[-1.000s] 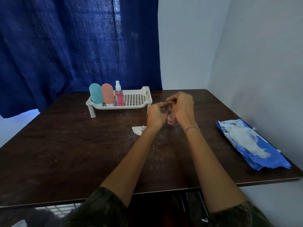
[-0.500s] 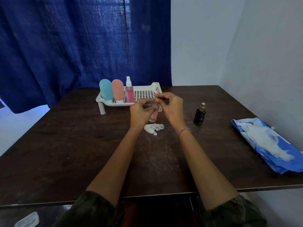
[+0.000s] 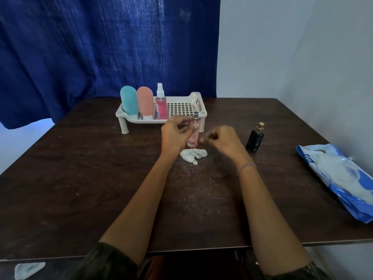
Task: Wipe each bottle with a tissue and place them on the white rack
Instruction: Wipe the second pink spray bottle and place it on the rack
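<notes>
Bottle held upright in left hand (image 3: 173, 136), just in front of white rack (image 3: 198, 101).

The left-hand fingers close around the slim pink bottle (image 3: 194, 131), base low over the table (image 3: 80, 178), which presumably keeps it steady for wiping or transfer. The right hand (image 3: 223, 141) sits just beside it, curled loosely and holding nothing visible; its fingertips are blurred, so contact with the bottle cannot be confirmed. The crumpled tissue (image 3: 193, 155) lies on the table below the bottle, held by neither hand. Three bottles stand at the rack's left end, leaving the right grid free. The dark bottle (image 3: 255, 137) stands apart, apparently not yet wiped. The bottle's label is unreadable; the blue tissue pack (image 3: 339, 180) is cut off at the frame edge.
</notes>
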